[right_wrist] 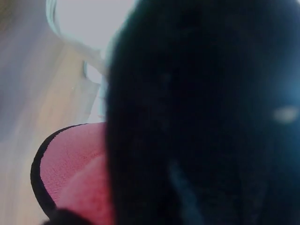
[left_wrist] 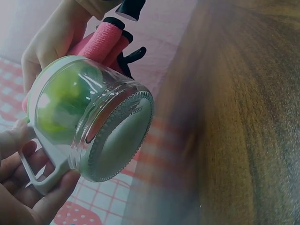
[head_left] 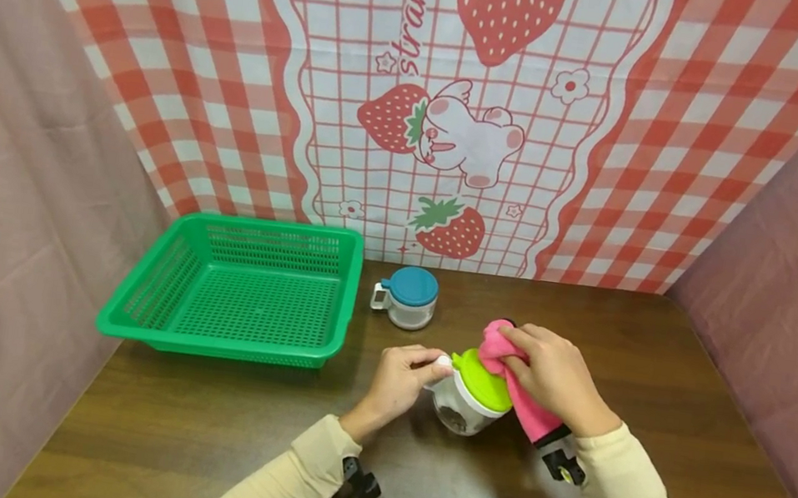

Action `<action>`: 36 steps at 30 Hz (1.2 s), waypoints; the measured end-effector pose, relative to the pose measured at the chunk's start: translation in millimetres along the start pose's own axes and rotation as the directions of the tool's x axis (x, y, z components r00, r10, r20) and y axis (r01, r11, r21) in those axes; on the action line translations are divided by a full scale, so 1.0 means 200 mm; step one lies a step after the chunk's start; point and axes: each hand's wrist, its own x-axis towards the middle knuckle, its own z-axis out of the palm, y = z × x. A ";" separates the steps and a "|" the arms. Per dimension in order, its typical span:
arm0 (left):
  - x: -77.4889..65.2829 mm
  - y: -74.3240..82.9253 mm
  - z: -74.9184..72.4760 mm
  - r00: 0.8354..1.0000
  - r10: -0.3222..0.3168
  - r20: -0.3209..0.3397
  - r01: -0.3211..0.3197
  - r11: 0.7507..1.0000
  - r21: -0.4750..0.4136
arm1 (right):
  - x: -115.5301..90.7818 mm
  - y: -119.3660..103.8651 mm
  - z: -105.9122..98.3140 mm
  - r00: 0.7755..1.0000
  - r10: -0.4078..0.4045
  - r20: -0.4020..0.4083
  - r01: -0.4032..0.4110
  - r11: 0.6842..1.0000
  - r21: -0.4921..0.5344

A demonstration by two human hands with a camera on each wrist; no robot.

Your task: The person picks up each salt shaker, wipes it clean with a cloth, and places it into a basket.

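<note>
My left hand (head_left: 398, 385) grips the white handle (left_wrist: 49, 176) of a clear glass jar (head_left: 456, 412) with a light green lid (head_left: 483, 380). The jar is tilted, its ribbed base turned toward the left wrist camera. A pink cloth (head_left: 528, 405) with black edging is bunched in my right hand (head_left: 558, 373), whose fingers press it onto the lid. In the right wrist view a dark shape covers most of the picture, with a corner of the cloth (right_wrist: 75, 164) at lower left.
Behind the hands stands a second jar with a blue lid (head_left: 413, 286) and a white handle. A green plastic basket (head_left: 338, 334) sits on the wooden table (head_left: 194, 424) at left. A strawberry-print checked curtain (head_left: 461, 123) hangs along the back.
</note>
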 end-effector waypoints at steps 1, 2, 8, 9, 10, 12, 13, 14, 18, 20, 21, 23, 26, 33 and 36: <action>0.00 0.00 0.00 1.000 -0.013 -0.004 0.013 1.000 0.003 | 0.00 0.01 0.00 1.000 0.005 0.005 -0.005 1.000 -0.001; 0.00 0.01 0.00 1.000 -0.025 -0.008 0.025 1.000 0.008 | -0.01 0.01 0.00 1.000 0.010 0.008 -0.010 1.000 -0.001; -0.01 0.15 -0.03 0.999 -0.052 -0.016 0.052 0.999 0.011 | -0.02 0.04 0.00 1.000 0.023 0.013 -0.023 1.000 -0.007; -0.02 0.17 -0.03 0.998 -0.052 -0.022 0.052 0.999 0.008 | -0.03 0.04 0.00 1.000 0.026 0.016 -0.026 1.000 -0.008; -0.01 0.15 -0.03 0.998 -0.057 -0.028 0.057 0.998 -0.002 | -0.03 0.04 0.00 0.999 0.029 0.020 -0.029 1.000 -0.010; -0.01 0.16 -0.04 0.997 -0.068 -0.045 0.067 0.998 -0.007 | -0.03 0.05 0.00 0.999 0.039 0.033 -0.038 0.999 -0.010; -0.02 0.16 -0.04 0.996 -0.075 -0.052 0.075 0.997 -0.008 | -0.03 0.05 -0.01 0.998 0.044 0.039 -0.044 0.999 -0.010; -0.01 0.16 -0.04 0.995 -0.083 -0.057 0.083 0.997 -0.009 | -0.04 0.05 -0.01 0.998 0.049 0.046 -0.049 0.999 -0.009; -0.01 0.16 -0.04 0.990 -0.123 -0.064 0.124 0.992 -0.001 | -0.04 0.05 0.00 0.997 0.055 0.053 -0.055 0.998 -0.005; 0.00 0.10 -0.03 0.988 -0.135 -0.070 0.135 0.991 -0.003 | -0.05 0.05 0.00 0.997 0.051 0.049 -0.051 0.999 -0.001; 0.01 0.08 -0.02 0.988 -0.135 -0.074 0.134 0.991 -0.010 | -0.05 0.05 0.00 0.998 0.048 0.047 -0.048 0.999 0.001; 0.01 0.03 -0.01 0.987 -0.137 -0.083 0.136 0.991 -0.017 | -0.05 0.05 0.00 0.998 0.042 0.043 -0.042 0.999 0.005; 0.02 -0.01 -0.01 0.986 -0.140 -0.091 0.137 0.990 -0.032 | -0.05 0.05 0.00 0.999 0.023 0.034 -0.024 1.000 0.014; 0.02 -0.03 -0.03 0.985 -0.127 -0.117 0.127 0.992 -0.013 | -0.05 0.03 0.01 1.000 -0.030 0.003 0.030 0.999 0.031; 0.02 -0.03 -0.04 0.984 -0.126 -0.122 0.128 0.992 0.005 | -0.05 0.02 0.01 0.999 -0.035 -0.002 0.035 0.999 0.033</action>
